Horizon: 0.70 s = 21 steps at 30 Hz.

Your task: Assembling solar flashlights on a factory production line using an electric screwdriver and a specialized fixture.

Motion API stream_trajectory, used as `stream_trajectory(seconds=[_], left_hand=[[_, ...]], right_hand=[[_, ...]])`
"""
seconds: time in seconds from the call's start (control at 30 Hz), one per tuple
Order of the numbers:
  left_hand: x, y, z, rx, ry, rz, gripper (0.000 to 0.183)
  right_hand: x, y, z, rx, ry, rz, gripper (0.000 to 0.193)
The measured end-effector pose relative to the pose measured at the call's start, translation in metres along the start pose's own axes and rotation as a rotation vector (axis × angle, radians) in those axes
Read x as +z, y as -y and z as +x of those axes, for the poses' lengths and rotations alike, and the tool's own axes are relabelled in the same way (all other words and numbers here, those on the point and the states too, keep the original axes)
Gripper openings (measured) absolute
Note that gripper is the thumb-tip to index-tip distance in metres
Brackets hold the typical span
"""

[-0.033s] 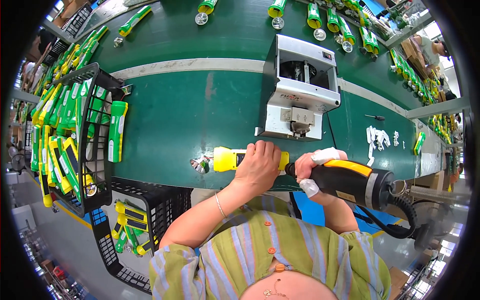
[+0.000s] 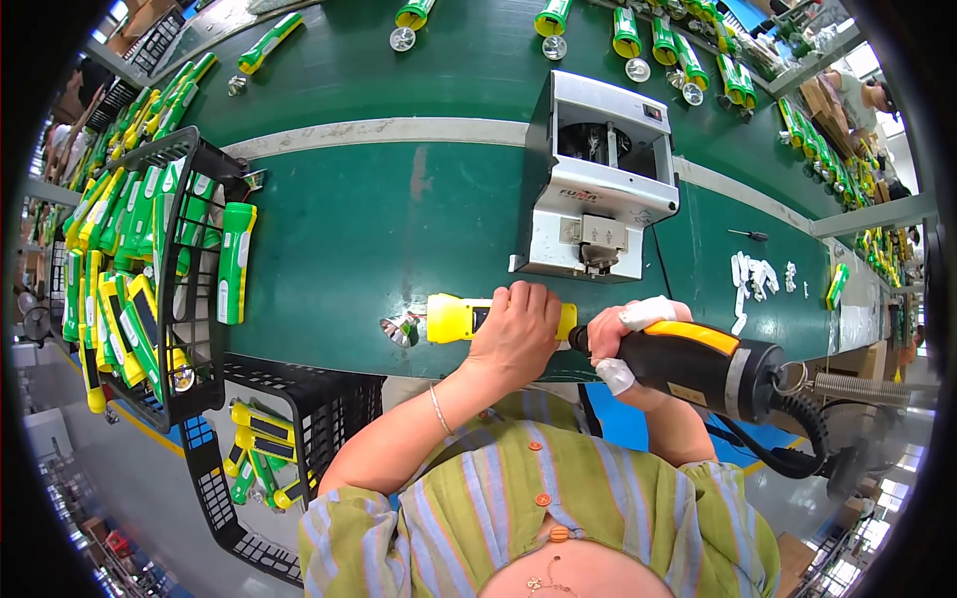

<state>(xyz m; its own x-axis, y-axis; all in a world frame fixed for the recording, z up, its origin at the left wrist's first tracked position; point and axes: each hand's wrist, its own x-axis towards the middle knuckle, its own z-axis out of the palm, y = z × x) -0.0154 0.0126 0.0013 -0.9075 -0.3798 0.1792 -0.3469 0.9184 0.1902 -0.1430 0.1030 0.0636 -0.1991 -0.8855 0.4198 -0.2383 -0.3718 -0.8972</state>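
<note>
On green bench | left hand (image 2: 513,334) fingers pressing yellow flashlight (image 2: 459,318) | right hand (image 2: 623,339) fingers wrapped around electric screwdriver (image 2: 713,367)

Left hand (image 2: 516,334) pressed flat, right hand (image 2: 620,344) clenched in a grip.

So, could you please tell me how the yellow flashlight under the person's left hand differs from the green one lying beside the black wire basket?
The yellow flashlight lies crosswise at the near table edge, pinned by the left hand; the green flashlight lies lengthwise, untouched, against the black wire basket. The yellow one meets the orange-and-black power screwdriver in the right hand; the green one meets no tool. Both are plastic flashlights on the green table.
</note>
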Motion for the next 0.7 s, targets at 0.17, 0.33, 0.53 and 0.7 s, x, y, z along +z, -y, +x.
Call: stream_trajectory(seconds=[0.17,0.33,0.53,0.7], left_hand=[[-0.001,0.000,0.001,0.003,-0.042,0.000,0.041],[-0.003,0.002,-0.001,0.020,-0.031,-0.013,0.033],[0.000,0.001,-0.002,0.026,-0.031,0.023,0.029],[0.001,0.005,-0.003,0.020,-0.044,0.026,0.027]], right_hand=[[-0.002,-0.001,-0.002,-0.005,-0.006,-0.086,0.036],[-0.004,-0.001,0.001,0.085,-0.017,0.026,0.028],[0.004,0.001,0.000,0.043,0.028,0.170,0.043],[0.007,0.002,0.005,0.022,0.054,0.108,0.040]])
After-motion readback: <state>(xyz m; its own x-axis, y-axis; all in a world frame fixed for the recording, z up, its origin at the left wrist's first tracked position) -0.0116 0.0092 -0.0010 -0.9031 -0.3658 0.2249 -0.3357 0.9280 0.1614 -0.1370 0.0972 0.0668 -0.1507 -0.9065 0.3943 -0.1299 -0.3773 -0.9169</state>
